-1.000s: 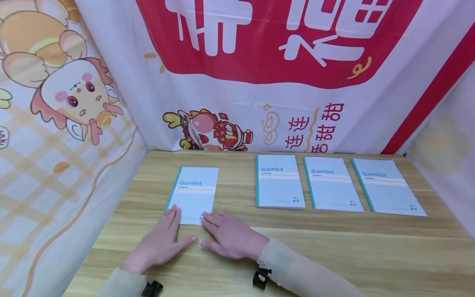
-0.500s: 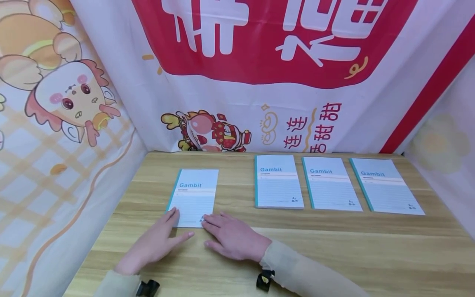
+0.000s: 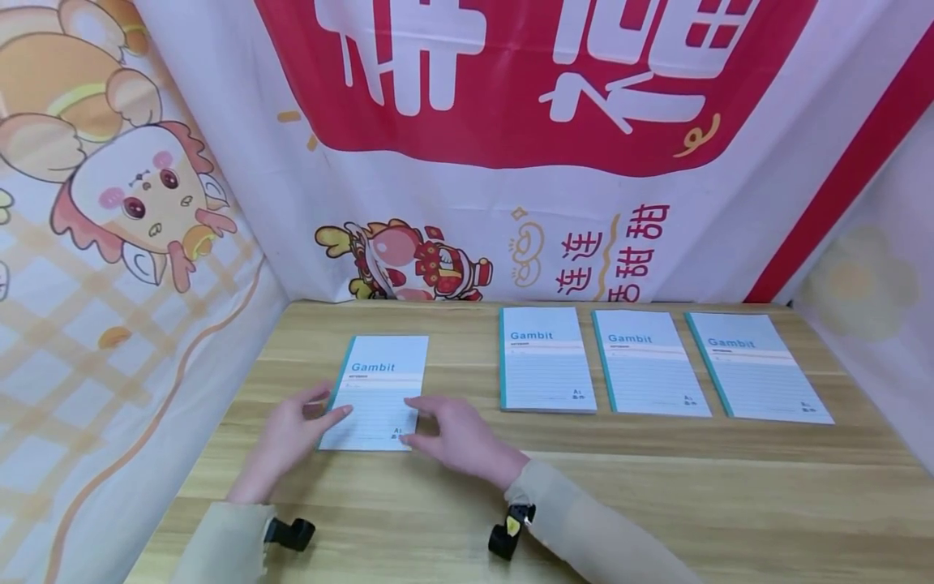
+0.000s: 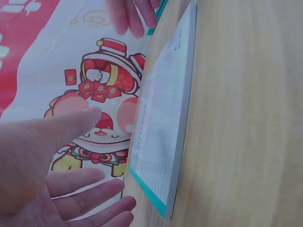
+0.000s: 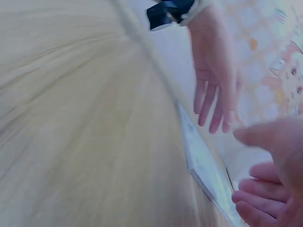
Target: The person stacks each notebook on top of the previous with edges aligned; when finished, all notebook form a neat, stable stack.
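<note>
A white notebook with a teal spine (image 3: 383, 385), printed "Gambit", lies flat on the left part of the wooden table. Beside its spine, my left hand (image 3: 284, 434) is spread, with the thumb over the lower cover and the fingers at the edge. On the opposite side, my right hand (image 3: 463, 438) has its fingertips around the lower right edge, thumb apart from the fingers. In the left wrist view a gap shows between the left hand's thumb and fingers (image 4: 90, 198) and the notebook (image 4: 163, 123). The right wrist view, blurred, shows both hands above the notebook (image 5: 206, 163).
Three matching notebooks stand in a row to the right: one nearest (image 3: 547, 365), a middle one (image 3: 649, 365) and a far right one (image 3: 762, 373). A printed cloth (image 3: 452, 186) hangs behind the table (image 3: 584, 495). Patterned cloth also borders the left side.
Both hands have lifted from lying flat on the notebook's lower corners and moved to its two side edges, thumbs now raised over or near the cover. The notebook barely shifted in view.
</note>
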The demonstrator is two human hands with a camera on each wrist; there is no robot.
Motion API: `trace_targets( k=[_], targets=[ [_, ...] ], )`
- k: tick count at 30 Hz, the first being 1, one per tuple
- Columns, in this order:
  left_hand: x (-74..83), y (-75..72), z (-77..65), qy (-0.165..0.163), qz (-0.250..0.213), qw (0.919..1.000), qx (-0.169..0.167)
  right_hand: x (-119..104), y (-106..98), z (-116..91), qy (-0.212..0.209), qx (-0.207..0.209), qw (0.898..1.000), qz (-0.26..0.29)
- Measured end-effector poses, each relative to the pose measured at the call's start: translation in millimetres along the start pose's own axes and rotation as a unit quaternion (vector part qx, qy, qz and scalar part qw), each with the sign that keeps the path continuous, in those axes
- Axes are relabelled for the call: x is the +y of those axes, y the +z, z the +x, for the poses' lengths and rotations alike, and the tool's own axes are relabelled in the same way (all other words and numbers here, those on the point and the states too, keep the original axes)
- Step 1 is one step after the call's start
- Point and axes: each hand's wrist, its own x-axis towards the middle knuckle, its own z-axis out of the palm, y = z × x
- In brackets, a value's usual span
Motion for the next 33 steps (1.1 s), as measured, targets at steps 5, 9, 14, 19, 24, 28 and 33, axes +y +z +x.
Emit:
trace_targets(
  k=[5, 9, 14, 19, 24, 28, 33],
  targets=[
    [-1.6, -4.9, 10.7, -0.048, -0.037, 0.9981, 0.011, 11, -2, 8, 0.063, 0.056, 0.988, 0.131],
    [-4.5, -7.8, 19.3, -0.074, -0.06, 0.9955, 0.004, 17, -2, 10, 0.104, 0.059, 0.975, 0.188],
    [-8.8, -10.5, 24.9, -0.093, -0.072, 0.993, -0.011, 22, 0, 9, 0.146, 0.055, 0.959, 0.236],
    [-12.3, -11.0, 25.6, -0.106, -0.057, 0.9925, -0.021, 21, 4, 9, 0.165, 0.062, 0.946, 0.273],
    [-13.5, -9.7, 25.2, -0.114, -0.047, 0.992, -0.027, 17, 7, 9, 0.174, 0.055, 0.941, 0.284],
    [-9.8, -8.6, 26.7, -0.113, -0.037, 0.9923, -0.033, 14, 8, 9, 0.169, 0.046, 0.944, 0.281],
    [-8.3, -7.3, 29.7, -0.115, -0.045, 0.9918, -0.034, 13, 8, 7, 0.163, 0.044, 0.946, 0.277]
  ],
)
